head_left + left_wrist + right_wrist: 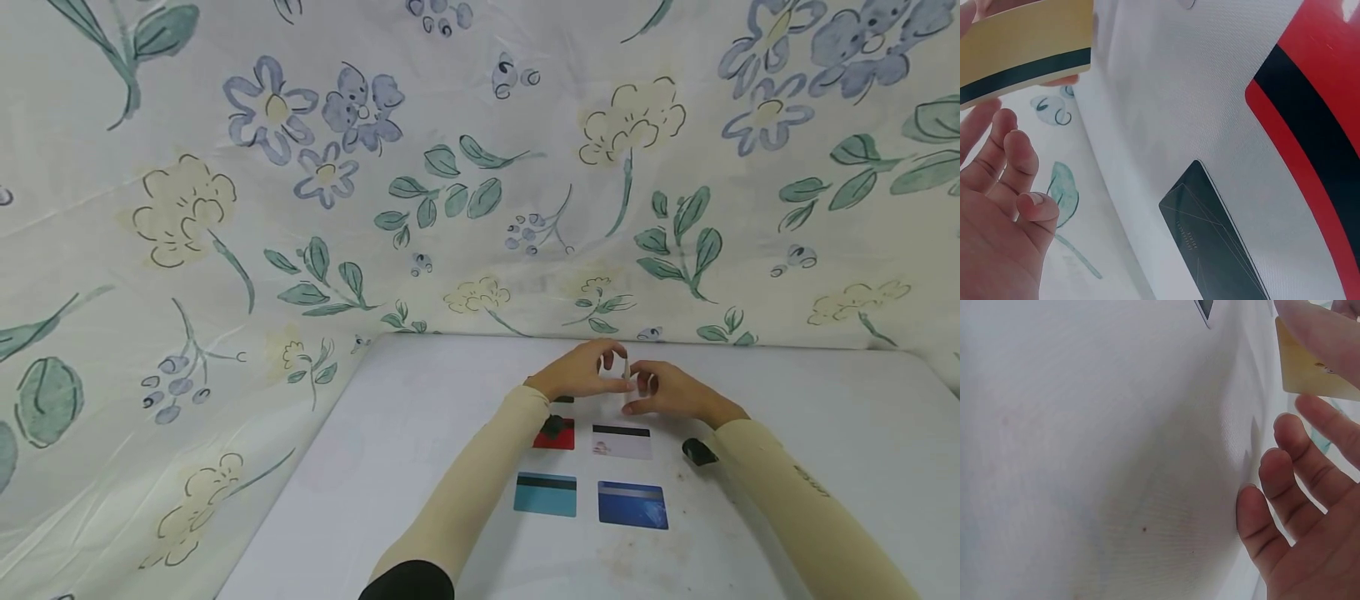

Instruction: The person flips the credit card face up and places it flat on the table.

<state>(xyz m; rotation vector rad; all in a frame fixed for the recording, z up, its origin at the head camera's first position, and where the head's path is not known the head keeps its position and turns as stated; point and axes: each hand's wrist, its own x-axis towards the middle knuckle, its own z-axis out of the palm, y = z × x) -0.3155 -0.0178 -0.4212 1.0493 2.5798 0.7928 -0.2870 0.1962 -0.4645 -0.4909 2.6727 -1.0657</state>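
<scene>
Both hands hold a gold bank card (1029,37) upright between them above the far part of the table; it appears nearly edge-on in the head view. My left hand (577,372) pinches it from the left, its other fingers loosely bent below the card in the left wrist view. From the right, my right hand (672,392) pinches it, the thumb lying across its face in the right wrist view. Beneath the left wrist lie a dark green card (1210,231) and a red card (566,435), both partly hidden in the head view.
Nearer on the white table (360,467) lie a pale lilac card (621,444), a teal card (545,497) and a blue card (632,508), set in rows. A black wrist device (699,452) hangs by the right sleeve. Behind the table rises a flowered cloth (555,250).
</scene>
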